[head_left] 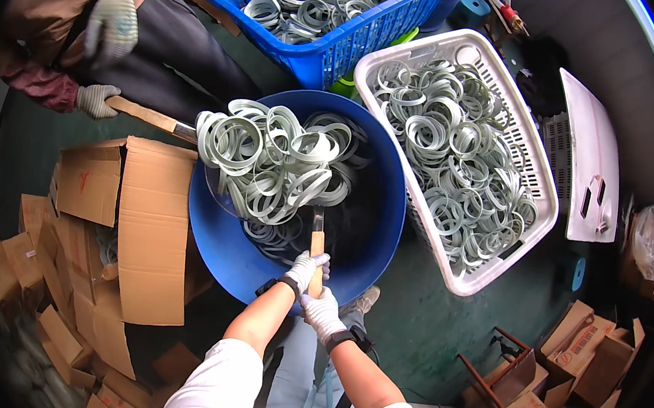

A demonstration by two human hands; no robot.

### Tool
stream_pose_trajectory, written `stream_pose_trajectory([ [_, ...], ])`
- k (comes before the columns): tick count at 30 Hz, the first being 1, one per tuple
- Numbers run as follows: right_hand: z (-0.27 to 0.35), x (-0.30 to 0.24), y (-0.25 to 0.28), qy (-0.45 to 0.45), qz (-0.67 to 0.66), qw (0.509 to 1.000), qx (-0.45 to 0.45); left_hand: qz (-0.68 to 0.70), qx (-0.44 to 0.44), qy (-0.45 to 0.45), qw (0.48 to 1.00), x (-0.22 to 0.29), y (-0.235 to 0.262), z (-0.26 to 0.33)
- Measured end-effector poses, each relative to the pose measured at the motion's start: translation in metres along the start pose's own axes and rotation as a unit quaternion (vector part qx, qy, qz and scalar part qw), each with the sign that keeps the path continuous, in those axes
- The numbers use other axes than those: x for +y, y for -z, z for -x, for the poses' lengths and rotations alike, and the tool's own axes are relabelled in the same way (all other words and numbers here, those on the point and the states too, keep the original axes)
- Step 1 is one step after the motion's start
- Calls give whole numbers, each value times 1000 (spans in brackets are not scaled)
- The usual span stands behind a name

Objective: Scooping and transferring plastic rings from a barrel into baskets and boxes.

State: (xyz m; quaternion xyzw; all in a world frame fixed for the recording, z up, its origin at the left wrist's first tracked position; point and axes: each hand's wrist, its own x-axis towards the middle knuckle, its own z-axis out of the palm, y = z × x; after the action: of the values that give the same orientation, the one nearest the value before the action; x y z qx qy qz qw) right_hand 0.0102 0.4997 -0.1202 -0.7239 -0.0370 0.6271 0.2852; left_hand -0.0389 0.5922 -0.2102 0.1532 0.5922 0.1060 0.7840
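My left hand [307, 271], in a white glove, grips the wooden handle [317, 244] of a metal-shanked tool whose head is hidden under rings. Lower on the same handle, my gloved right hand [322, 312] is closed around its end. A large heap of pale grey-green rings [276, 160] rises above the round blue tub [391, 210]; more lie inside it. From the left, a co-worker's gloved hand [97, 101] holds another wooden-handled tool [147, 113], its shank reaching the heap. That person's other gloved hand [114, 22] hangs free.
A white basket [457, 283] full of similar rings stands right of the tub, and a blue basket [317, 65] of rings behind it. Cardboard boxes [154, 242] crowd the left; more cartons [585, 343] and a brown metal frame [495, 381] sit at lower right.
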Motion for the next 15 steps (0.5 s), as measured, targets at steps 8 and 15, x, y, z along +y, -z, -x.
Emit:
stream_pose_trajectory([
  [8,32,9,18,-9,-53,999,2,-9,-20,5,1000,-11,-22,28],
  [15,68,17,41,-8,-70,997,-22,-32,-7,1,999,-31,-42,58],
])
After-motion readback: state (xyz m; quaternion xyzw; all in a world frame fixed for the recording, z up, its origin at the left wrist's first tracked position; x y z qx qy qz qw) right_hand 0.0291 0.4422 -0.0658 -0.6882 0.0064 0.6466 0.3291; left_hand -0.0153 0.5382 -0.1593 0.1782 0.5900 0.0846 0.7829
